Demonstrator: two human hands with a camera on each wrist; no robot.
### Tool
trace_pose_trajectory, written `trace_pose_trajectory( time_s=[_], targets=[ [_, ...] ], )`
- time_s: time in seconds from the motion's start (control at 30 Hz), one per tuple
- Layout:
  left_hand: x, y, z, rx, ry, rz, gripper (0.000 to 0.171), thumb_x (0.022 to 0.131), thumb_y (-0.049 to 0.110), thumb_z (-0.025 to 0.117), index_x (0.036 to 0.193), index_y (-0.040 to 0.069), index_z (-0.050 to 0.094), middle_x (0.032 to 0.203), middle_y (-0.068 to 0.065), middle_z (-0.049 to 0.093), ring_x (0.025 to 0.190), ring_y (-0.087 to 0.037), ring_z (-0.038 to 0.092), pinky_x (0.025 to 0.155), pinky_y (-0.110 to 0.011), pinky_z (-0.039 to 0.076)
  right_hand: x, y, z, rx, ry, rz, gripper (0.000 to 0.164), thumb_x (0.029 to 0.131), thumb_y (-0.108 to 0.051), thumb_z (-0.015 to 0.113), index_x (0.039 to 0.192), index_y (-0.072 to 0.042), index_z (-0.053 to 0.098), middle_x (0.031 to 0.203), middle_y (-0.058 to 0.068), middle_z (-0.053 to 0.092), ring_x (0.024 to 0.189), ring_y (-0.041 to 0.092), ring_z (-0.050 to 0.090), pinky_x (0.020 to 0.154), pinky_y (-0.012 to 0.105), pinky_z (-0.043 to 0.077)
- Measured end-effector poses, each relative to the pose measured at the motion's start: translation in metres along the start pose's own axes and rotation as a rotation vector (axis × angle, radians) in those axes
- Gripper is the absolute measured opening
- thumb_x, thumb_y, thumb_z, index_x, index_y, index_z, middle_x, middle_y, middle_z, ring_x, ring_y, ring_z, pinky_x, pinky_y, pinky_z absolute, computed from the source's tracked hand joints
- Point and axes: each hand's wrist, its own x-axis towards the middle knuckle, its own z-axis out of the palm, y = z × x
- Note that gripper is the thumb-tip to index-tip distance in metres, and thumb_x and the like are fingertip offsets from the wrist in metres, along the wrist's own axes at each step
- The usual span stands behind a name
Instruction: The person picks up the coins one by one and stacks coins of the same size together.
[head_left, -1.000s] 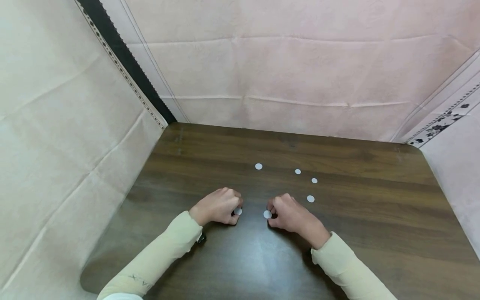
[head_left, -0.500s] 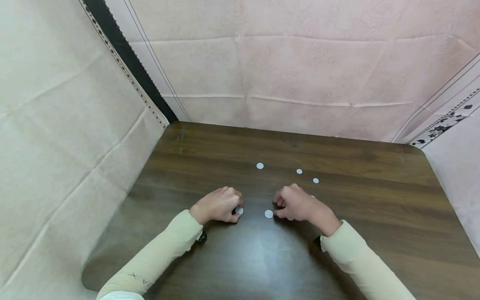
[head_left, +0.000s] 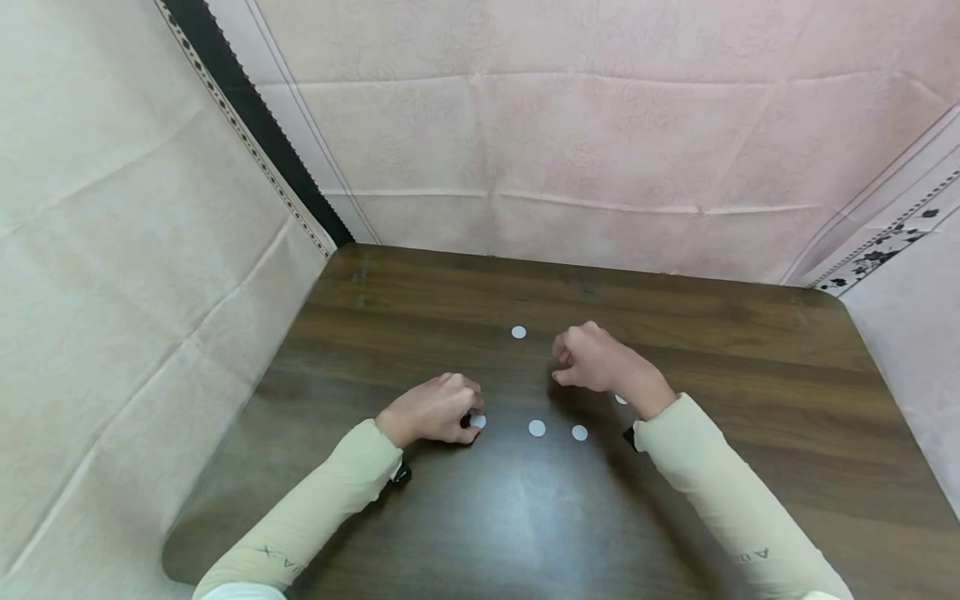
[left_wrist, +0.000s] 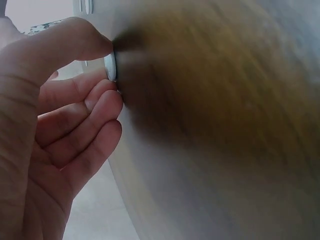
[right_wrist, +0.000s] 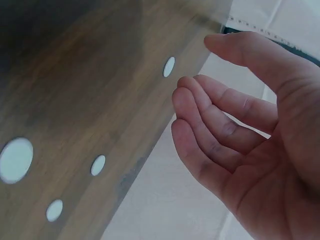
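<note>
A: Head view, left hand?
B: Resting at the wooden table, pinching a white disc between thumb and fingers.
A: Remaining pieces?
B: Flat, round, plain white: two discs in a row to the right, a far disc alone toward the back, a half-hidden disc behind the right wrist.
A: Right hand?
B: Held over the table, grip released.
A: Left wrist view?
B: White disc seen nearly edge-on, thin, between thumb and fingertips.
A: Right wrist view?
B: Four white discs, smooth-edged, flat on the wood, spaced apart; right fingers loosely bent, thumb clear of them.
</note>
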Motion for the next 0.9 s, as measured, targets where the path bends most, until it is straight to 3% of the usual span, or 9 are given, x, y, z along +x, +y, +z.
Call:
trace_pose_trajectory(
  time_s=[0.27,0.6,0.73,0.9],
  targets=[
    [0.0,0.0,0.001,-0.055,-0.012,-0.012,0.008,0.09,0.018,0.077,0.082,0.016,0.077,0.086,0.004,0.07,0.071,-0.002,0.058,0.068,-0.017,0.051,0.028,0.003,0.006,0.047,0.028,0.012,0.035,0.095,-0.015,0.077,0.123,0.005,0.072,0.117,0.018,0.076,0.11,0.029,0.072,0.096,0.044,0.06],
    [0.001,0.001,-0.002,-0.069,-0.024,-0.02,0.009,0.091,0.019,0.077,0.083,0.014,0.079,0.089,0.003,0.073,0.075,-0.004,0.064,0.071,-0.019,0.055,0.072,0.018,0.018,0.016,0.086,-0.024,0.033,0.095,-0.012,0.076,0.122,0.005,0.072,0.121,0.019,0.073,0.113,0.03,0.071,0.095,0.045,0.06],
    [0.001,0.002,-0.002,-0.074,-0.019,-0.025,0.009,0.091,0.018,0.077,0.085,0.013,0.079,0.088,0.003,0.073,0.075,-0.005,0.065,0.071,-0.019,0.055,0.086,0.021,0.023,-0.025,0.083,-0.052,0.025,0.095,-0.013,0.077,0.114,0.003,0.074,0.111,0.016,0.072,0.095,0.023,0.067,0.083,0.038,0.059],
    [0.0,0.002,-0.002,-0.066,-0.02,-0.022,0.008,0.092,0.019,0.077,0.086,0.013,0.08,0.088,0.003,0.072,0.074,-0.003,0.063,0.07,-0.019,0.054,0.097,0.019,0.022,-0.072,0.052,-0.048,0.012,0.096,-0.013,0.076,0.095,-0.001,0.072,0.085,0.009,0.059,0.072,0.018,0.049,0.064,0.03,0.044]
  ],
)
